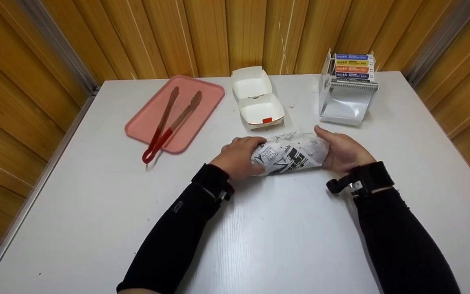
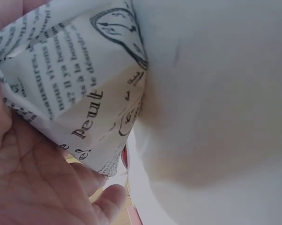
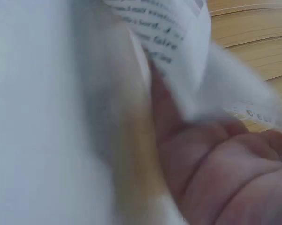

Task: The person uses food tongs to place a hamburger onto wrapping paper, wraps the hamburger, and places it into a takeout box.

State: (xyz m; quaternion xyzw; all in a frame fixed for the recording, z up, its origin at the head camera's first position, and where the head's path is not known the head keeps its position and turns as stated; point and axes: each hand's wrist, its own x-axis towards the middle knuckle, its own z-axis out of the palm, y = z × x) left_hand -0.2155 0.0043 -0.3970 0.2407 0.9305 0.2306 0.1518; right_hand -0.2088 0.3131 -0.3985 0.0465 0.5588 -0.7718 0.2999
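A paper-wrapped bundle (image 1: 292,154), white with black print, lies between my hands near the middle of the table. My left hand (image 1: 241,157) holds its left end, fingers over the far side and thumb on the near side. The left wrist view shows the folded paper (image 2: 85,89) close against the palm. At the other end, my right hand (image 1: 347,153) cups the paper with the thumb raised along its far edge. Its fingers are mostly hidden by the bundle. In the right wrist view a loose paper flap (image 3: 239,84) stands out beside the hand, blurred.
A pink tray (image 1: 196,126) at the back left carries red-handled tongs (image 1: 165,139), whose handle end overhangs the near edge. Beyond the bundle stands an opened white carton (image 1: 259,108). A dispenser (image 1: 349,92) with coloured label rolls is at the back right. Wooden panels (image 1: 247,36) border the table.
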